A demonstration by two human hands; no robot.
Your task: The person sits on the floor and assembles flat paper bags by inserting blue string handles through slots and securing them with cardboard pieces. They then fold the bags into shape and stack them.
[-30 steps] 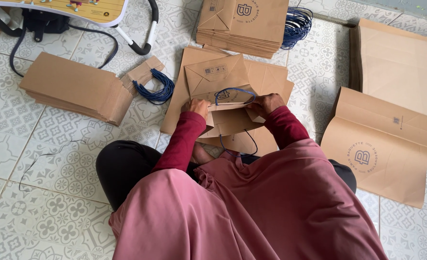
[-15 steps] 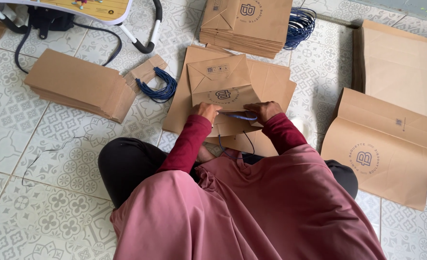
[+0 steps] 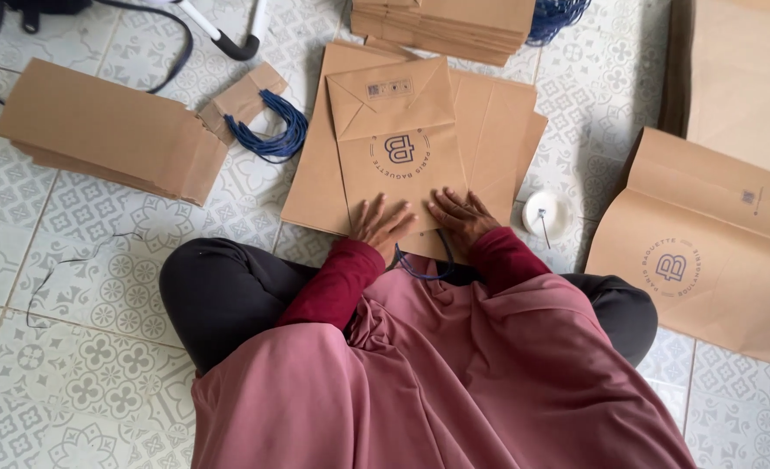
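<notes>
Your left hand [image 3: 381,224] and right hand [image 3: 460,217] lie flat, fingers spread, side by side on the lower edge of the folded brown paper bag [image 3: 400,148], gripping nothing. The bag rests on a stack of flat bags [image 3: 498,130] on the tiled floor [image 3: 81,287]. A blue cord bundle [image 3: 272,135] lies left; another bag pile [image 3: 454,22] sits beyond.

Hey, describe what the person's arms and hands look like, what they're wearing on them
Both arms are covered to the wrist by snug, dark red long sleeves. The left hand and right hand are bare: no gloves, and no rings, watch or bracelet show from this view. A loose dusty-pink garment drapes over the shoulders and upper arms, so only the forearm part of each sleeve is seen.
</notes>
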